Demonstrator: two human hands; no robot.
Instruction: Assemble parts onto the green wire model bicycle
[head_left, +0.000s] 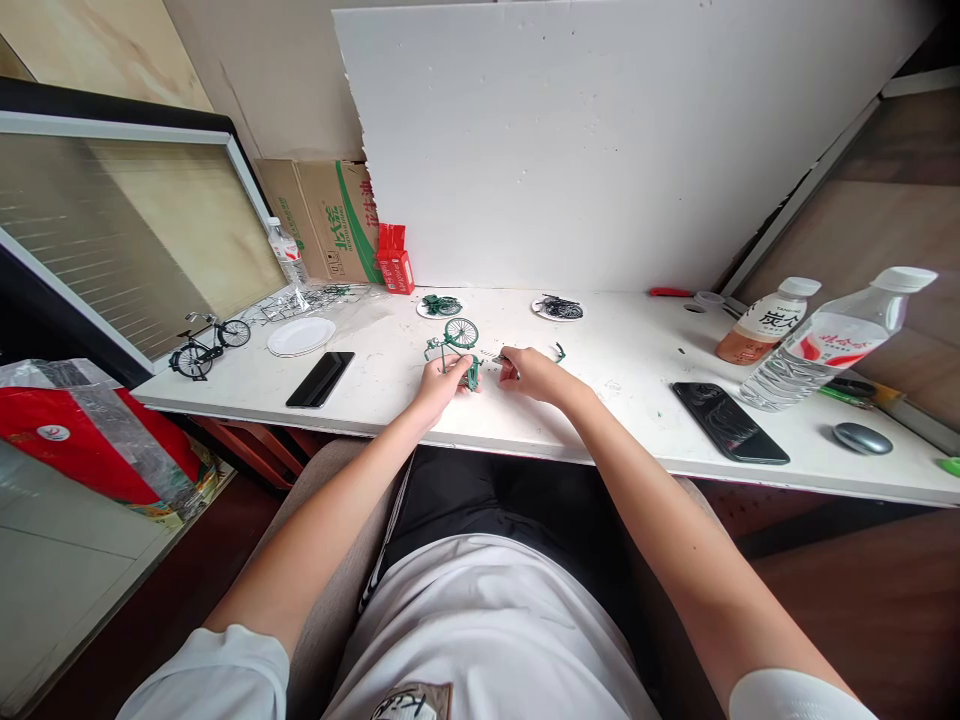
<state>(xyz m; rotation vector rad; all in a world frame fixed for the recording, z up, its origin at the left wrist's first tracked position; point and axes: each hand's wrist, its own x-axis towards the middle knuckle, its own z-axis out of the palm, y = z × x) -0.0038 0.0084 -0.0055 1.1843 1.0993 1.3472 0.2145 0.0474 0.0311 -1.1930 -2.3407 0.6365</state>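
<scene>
My left hand [442,385] is closed around a small green model bicycle [451,345], near the front edge of the white table. One spoked wheel of the model points away from me, and its other end is partly hidden by my fingers. Just to the right, my right hand [534,374] is closed in a pinch close above the table. What its fingertips hold is too small to make out. Several tiny loose parts [491,356] lie between the two hands. A small green curved piece [560,351] rests beyond my right hand.
A finished-looking black model bicycle [208,345], white plates [301,337] and a phone [320,380] are on the left. Two small dishes with green parts [441,305] and black parts [559,307] stand behind. Bottles [832,340], another phone [729,422] and a mouse [862,438] are right.
</scene>
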